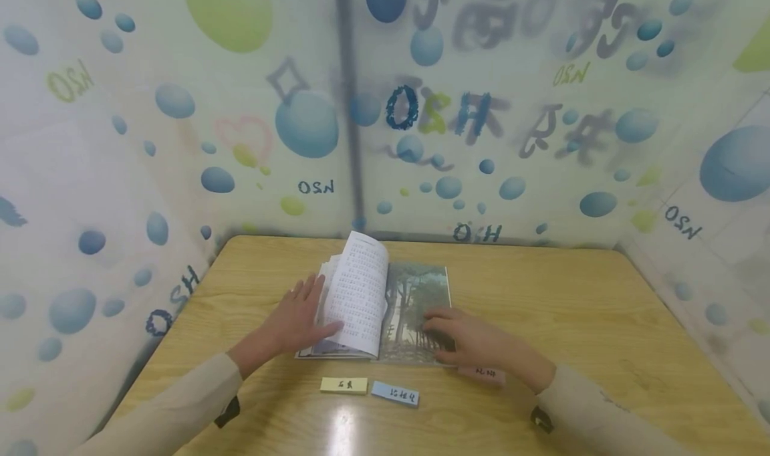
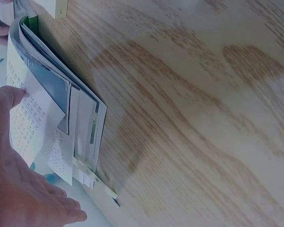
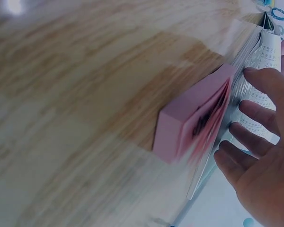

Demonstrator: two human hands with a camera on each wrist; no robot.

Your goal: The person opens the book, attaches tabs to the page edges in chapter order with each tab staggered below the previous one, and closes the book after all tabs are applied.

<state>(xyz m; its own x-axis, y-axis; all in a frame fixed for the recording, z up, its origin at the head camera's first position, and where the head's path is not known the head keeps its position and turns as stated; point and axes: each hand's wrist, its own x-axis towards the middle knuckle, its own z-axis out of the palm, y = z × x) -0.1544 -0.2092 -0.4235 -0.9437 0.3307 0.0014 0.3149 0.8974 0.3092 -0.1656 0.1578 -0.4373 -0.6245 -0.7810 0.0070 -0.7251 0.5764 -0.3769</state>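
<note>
A book [image 1: 415,309] lies open on the table, its right page a picture of trees. A printed leaf [image 1: 357,295] on the left side curves up from the pages beneath. My left hand [image 1: 297,315] lies at the book's left side, fingers spread and straight, thumb touching the printed leaf [image 2: 35,113]. Over the right page is my right hand [image 1: 475,339], its fingers loosely bent with nothing between them; in the right wrist view the fingertips are at the page edge. A pink sticky-note pad [image 3: 194,118] sits beside the book, below the right hand.
In front of the book lie a yellow sticky-note pad [image 1: 344,385] and a blue sticky-note pad [image 1: 394,394], both with handwriting. The wooden table [image 1: 541,282] meets a wall [image 1: 421,168] printed with bubbles at its far edge; further walls stand left and right.
</note>
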